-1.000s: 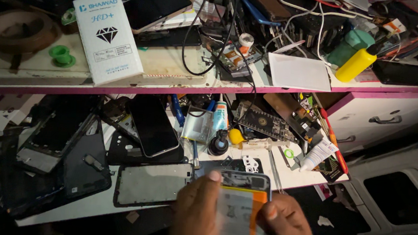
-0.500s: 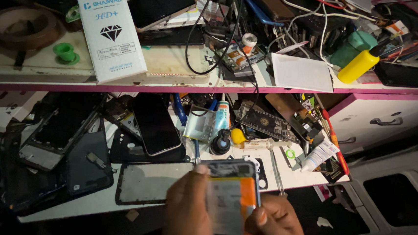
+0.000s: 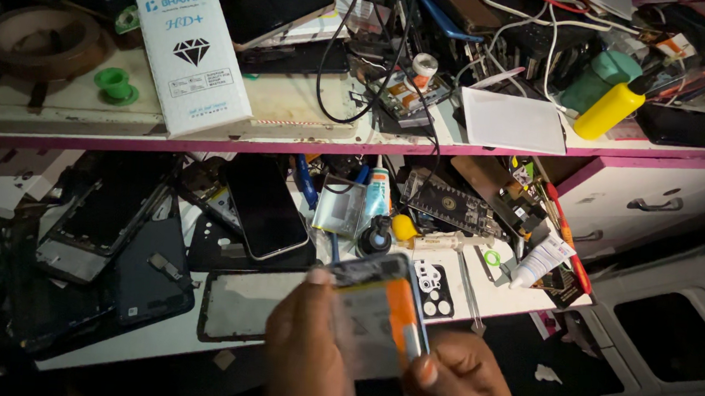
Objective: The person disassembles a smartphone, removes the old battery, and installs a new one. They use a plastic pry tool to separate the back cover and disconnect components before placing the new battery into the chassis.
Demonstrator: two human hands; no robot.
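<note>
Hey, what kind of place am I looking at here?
Most likely a phone repair bench. Both hands hold an opened phone with its battery showing, loose phone screens litter the worktop, and a bare circuit board lies among tools and cables.

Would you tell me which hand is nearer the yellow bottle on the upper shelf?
Right. The right hand lies below-left of the yellow bottle; the left hand is farther left.

Lighting: uneven and fairly dim, brightest on the upper shelf (image 3: pixel 309 112) and its white box (image 3: pixel 190 54), falling off to near black at the left edge, the top left corner and the bottom. Shadow: deep under the shelf lip and below the desk (image 3: pixel 152 341). Quality: both hands (image 3: pixel 308 360) and the opened phone (image 3: pixel 381 316) they hold are softly blurred; background clutter sharper; mild glare on the dark screens.
</note>
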